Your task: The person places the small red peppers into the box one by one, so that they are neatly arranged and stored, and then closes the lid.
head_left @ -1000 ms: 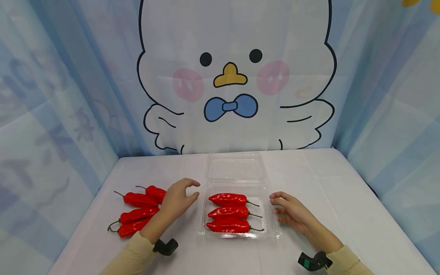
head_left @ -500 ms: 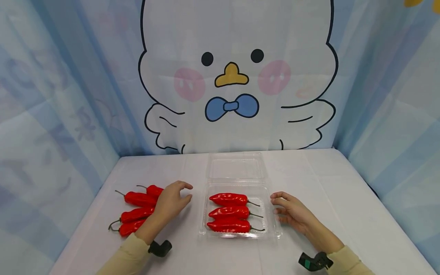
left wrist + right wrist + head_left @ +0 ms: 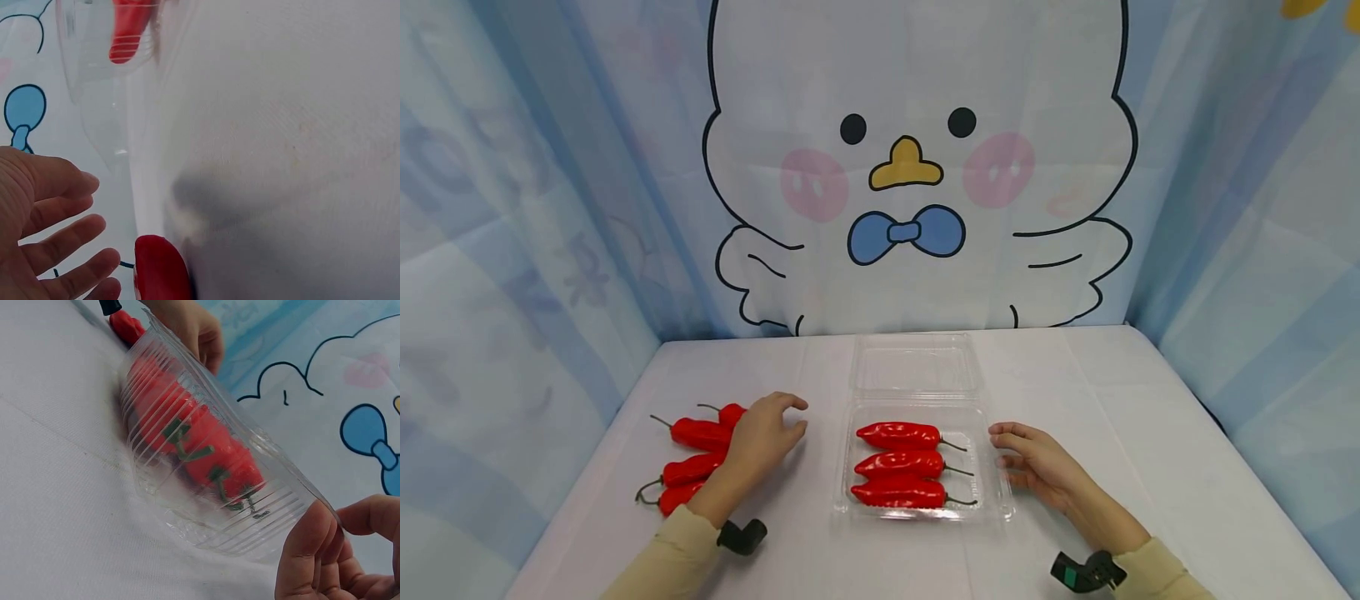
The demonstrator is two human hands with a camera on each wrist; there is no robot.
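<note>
My left hand (image 3: 763, 437) hovers over the right side of several red chili peppers (image 3: 700, 434) on the left of the table, hiding part of them. Its fingers (image 3: 65, 240) are spread and loosely bent, with nothing between them. A clear plastic clamshell box (image 3: 992, 500) stands mid-table, its lid (image 3: 916, 364) laid back. Inside, three red chili peppers (image 3: 900, 464) lie side by side, stems to the right. At the box's right edge, my right hand (image 3: 1037, 467) pinches the rim between thumb and finger, as the right wrist view shows.
A white cloth covers the table (image 3: 1075, 375). Behind it hangs a curtain (image 3: 917, 283) with a cartoon bird, and blue and white curtains (image 3: 1262, 292) stand along both sides. Each wrist wears a small black camera (image 3: 741, 537).
My left hand has moved leftward, away from the box and farther over the loose peppers. The right hand and the box have stayed in place.
</note>
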